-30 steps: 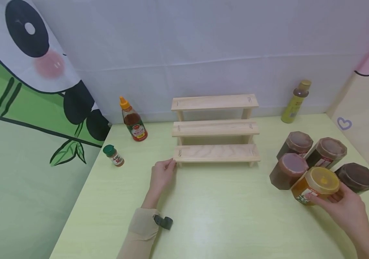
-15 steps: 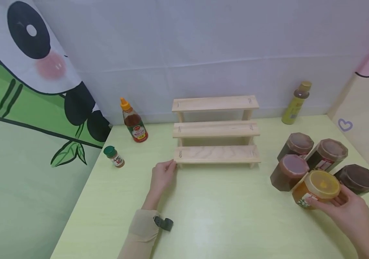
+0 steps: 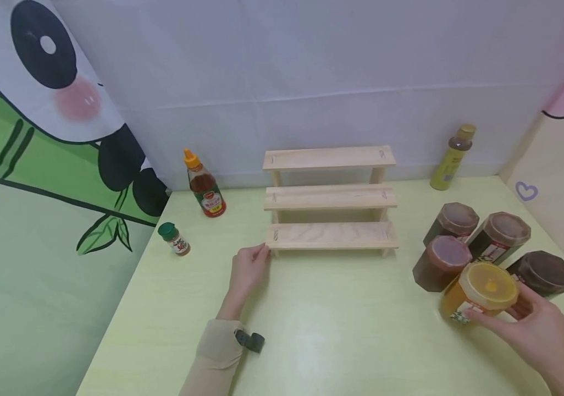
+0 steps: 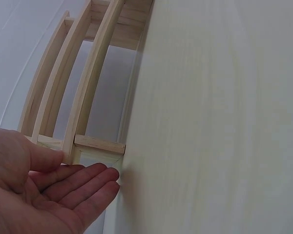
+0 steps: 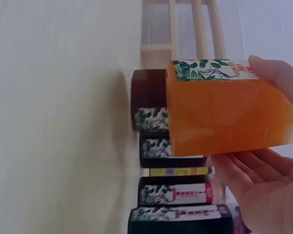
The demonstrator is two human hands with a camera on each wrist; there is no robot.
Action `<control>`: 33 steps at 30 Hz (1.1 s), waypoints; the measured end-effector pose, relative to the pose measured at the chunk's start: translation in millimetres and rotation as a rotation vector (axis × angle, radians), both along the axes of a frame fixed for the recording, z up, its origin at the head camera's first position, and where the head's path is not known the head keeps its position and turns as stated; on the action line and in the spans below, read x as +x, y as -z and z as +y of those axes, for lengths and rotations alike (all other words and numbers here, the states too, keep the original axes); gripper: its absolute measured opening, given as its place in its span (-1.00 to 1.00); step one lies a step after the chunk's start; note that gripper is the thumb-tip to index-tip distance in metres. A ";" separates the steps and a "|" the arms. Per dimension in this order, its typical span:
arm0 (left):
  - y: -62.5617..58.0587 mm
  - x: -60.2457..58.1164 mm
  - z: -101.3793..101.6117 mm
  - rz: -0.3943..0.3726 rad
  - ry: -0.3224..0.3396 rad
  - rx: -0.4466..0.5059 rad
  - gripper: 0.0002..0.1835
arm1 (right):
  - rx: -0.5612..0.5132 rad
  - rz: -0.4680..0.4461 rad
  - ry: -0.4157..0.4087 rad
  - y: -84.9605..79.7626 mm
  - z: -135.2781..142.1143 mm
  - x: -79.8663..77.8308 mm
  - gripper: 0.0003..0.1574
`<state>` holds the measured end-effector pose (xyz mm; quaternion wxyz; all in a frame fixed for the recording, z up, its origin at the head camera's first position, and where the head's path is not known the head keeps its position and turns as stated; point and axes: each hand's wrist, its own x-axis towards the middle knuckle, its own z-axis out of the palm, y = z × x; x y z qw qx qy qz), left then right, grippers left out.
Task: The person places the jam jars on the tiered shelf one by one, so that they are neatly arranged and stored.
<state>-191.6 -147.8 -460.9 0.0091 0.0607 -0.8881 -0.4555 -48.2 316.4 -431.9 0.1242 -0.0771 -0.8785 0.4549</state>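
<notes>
In the head view my right hand (image 3: 534,324) grips an amber jar (image 3: 481,291) with a yellow lid, thumb on one side and fingers on the other. The right wrist view shows this jar's labelled body (image 5: 217,114) raised off the tabletop. Behind and beside it stand several dark octagonal jars, among them a reddish-brown jar (image 3: 441,264) and a nearly black jar (image 3: 544,273). My left hand (image 3: 248,269) pinches the front left corner of a three-step wooden rack (image 3: 331,235). In the left wrist view the thumb (image 4: 46,158) lies against the rack's lowest step.
A sauce bottle (image 3: 208,192) with an orange tip and a small green-capped shaker (image 3: 174,238) stand left of the rack. At the back right is a yellow-green bottle (image 3: 451,159). A pale cloth backdrop (image 3: 311,71) hangs behind the table (image 3: 341,330).
The right hand has lifted the amber jar and drawn it slightly toward the front and left, away from the dark jars. The left hand stays at the rack's corner.
</notes>
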 end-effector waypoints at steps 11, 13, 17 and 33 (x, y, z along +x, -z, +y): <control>4.5 -0.8 -3.1 0.050 0.034 -0.005 -0.67 | -0.019 0.021 -0.038 -24.0 -25.0 -4.4 -0.27; 4.4 -0.9 -3.0 0.046 0.031 -0.004 -0.67 | -0.018 0.034 -0.057 -27.8 -29.0 -6.8 -0.28; 4.2 -1.1 -2.3 0.042 0.024 0.003 -0.68 | -0.016 0.039 -0.099 -33.5 -36.8 -12.1 -0.24; 1.5 0.9 -2.4 0.057 0.037 -0.003 -0.66 | -0.073 0.159 -0.268 -60.7 -73.6 -40.7 -0.15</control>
